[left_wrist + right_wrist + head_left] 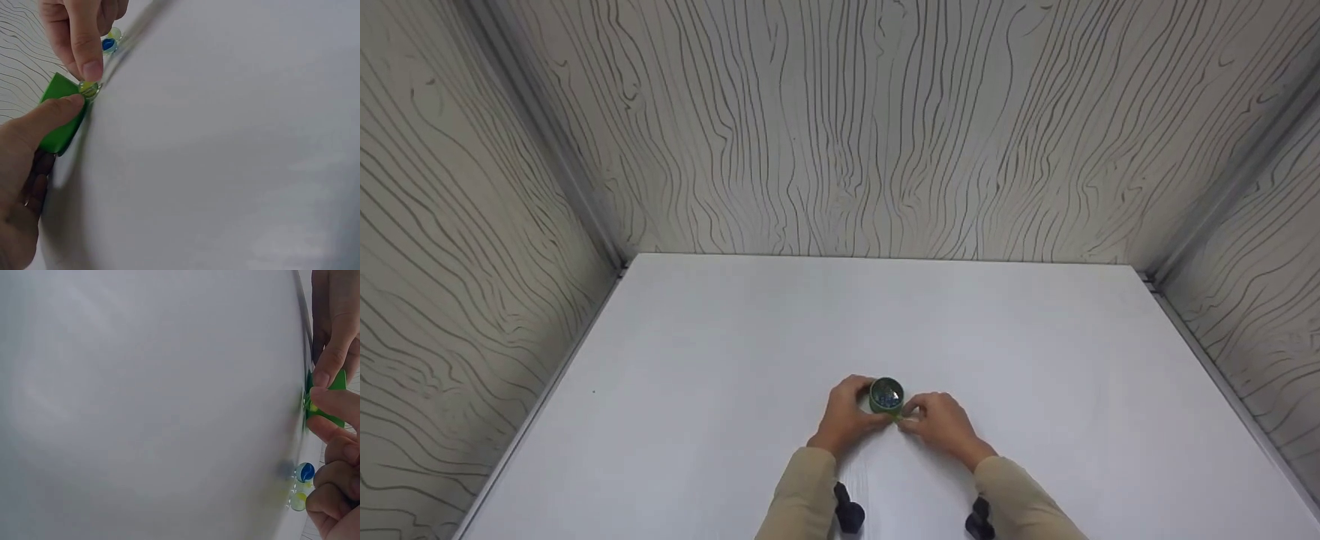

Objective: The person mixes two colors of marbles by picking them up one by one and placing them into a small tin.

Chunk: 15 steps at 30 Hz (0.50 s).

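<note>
A green cup [874, 406] stands on the white tabletop with several dark, bluish glass marbles [887, 396] inside. My left hand [846, 414] holds the cup from the left, its thumb [63, 111] against the green wall [61, 134]. Just right of the cup, my right hand [941, 424] pinches a clear marble with a yellow swirl [89, 89] between thumb and forefinger, low against the cup's side. Beside the right hand's curled fingers lie a blue-swirled marble [305, 472] and a yellow-swirled one [298, 502]; in the head view the hand hides them.
The white table [720, 330] spreads widely around the hands. Panels with a wood-grain pattern [840, 135] enclose it at the back and both sides. Dark wrist devices [849, 516] hang below the beige sleeves [802, 487].
</note>
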### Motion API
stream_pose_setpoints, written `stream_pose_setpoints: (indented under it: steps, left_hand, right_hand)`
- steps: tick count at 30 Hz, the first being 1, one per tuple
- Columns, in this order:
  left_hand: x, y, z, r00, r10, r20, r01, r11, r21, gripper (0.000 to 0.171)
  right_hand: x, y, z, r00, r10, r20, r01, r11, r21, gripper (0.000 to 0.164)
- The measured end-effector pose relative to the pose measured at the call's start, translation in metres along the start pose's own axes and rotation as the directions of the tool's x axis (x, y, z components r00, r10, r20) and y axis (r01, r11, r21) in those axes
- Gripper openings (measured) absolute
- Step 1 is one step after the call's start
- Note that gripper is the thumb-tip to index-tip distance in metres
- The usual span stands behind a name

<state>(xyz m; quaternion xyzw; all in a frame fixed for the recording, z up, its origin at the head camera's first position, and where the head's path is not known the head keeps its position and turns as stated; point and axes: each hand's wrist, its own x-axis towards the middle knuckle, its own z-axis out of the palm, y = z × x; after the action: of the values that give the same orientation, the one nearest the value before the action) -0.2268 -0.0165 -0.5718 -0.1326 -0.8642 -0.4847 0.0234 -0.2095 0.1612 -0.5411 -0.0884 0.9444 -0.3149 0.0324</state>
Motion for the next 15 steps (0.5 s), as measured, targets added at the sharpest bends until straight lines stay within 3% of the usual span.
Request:
stream_pose_setpoints:
  steps: [15]
  left_hand:
    - [0.0012, 0.0016, -0.0014, 1.000, 0.013, 0.002, -0.013, 1.000, 0.000, 0.049]
  right_hand:
    - [0.0007, -0.0016, 0.0042, 1.000, -0.004, -0.006, 0.004, 1.000, -0.024, 0.013]
